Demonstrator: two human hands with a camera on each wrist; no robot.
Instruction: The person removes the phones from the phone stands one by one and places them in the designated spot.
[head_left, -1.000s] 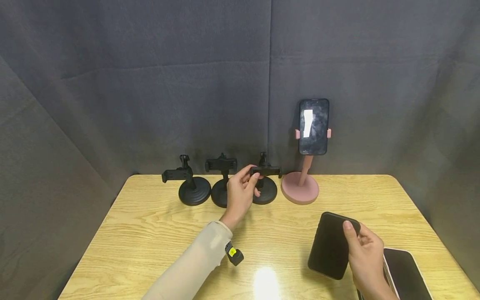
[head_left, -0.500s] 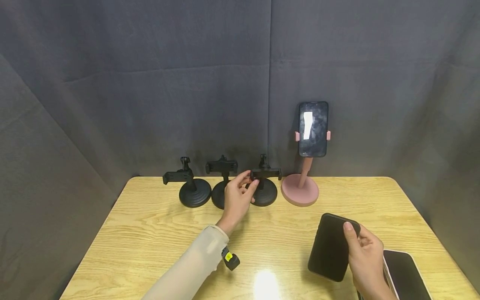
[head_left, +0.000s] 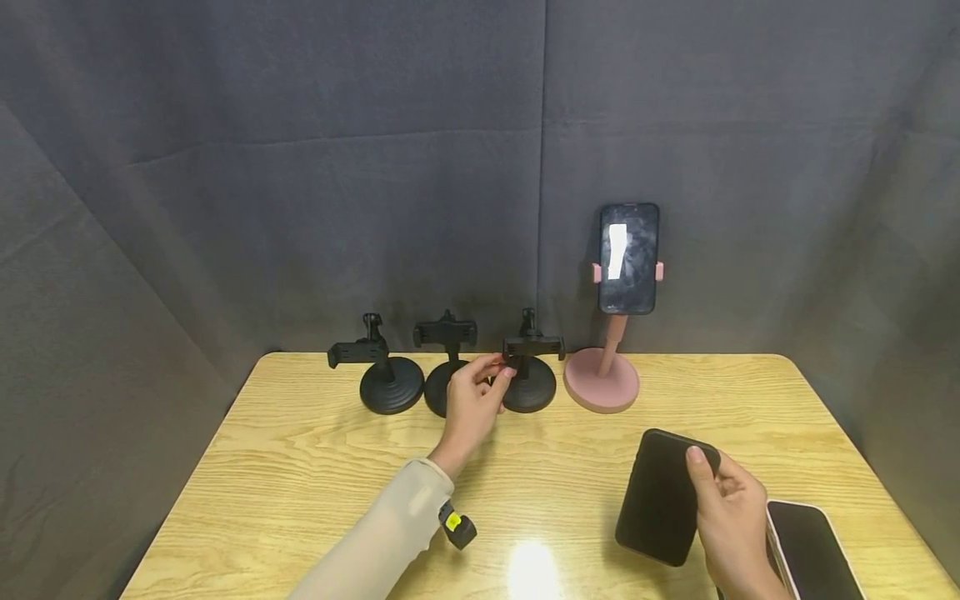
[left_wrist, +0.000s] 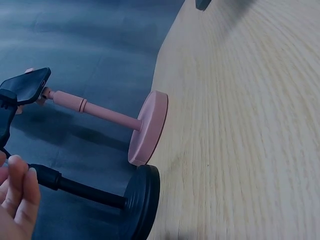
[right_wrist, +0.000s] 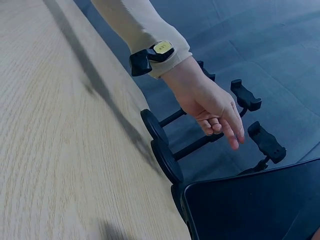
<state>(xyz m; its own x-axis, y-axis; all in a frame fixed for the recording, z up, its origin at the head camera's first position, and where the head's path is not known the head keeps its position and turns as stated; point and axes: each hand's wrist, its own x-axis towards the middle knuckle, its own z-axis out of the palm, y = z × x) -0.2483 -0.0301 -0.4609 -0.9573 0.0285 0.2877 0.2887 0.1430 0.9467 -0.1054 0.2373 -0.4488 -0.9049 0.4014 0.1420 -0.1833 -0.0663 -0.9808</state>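
Observation:
My left hand (head_left: 472,400) is at the left side of the third black phone stand (head_left: 531,387), its fingertips just below the left end of that stand's clamp (head_left: 534,346). In the right wrist view the left hand's fingers (right_wrist: 235,131) are extended, with the clamp beyond their tips. The left wrist view has the fingers (left_wrist: 17,180) near the stand's upper stem (left_wrist: 47,176). My right hand (head_left: 731,512) grips a black smartphone (head_left: 662,497) by its upper right corner, thumb on the front face, tilted above the table.
Two more black phone stands (head_left: 390,387) (head_left: 446,333) are to the left. A pink stand (head_left: 602,383) on the right carries an upright phone (head_left: 628,258). A white-edged phone (head_left: 813,550) lies beside my right hand. A dark curtain (head_left: 337,208) hangs behind the wooden table (head_left: 315,483).
My left hand has drawn slightly down and left, its fingertips slipping from the clamp's left end to below it. The right hand and its smartphone stay nearly still.

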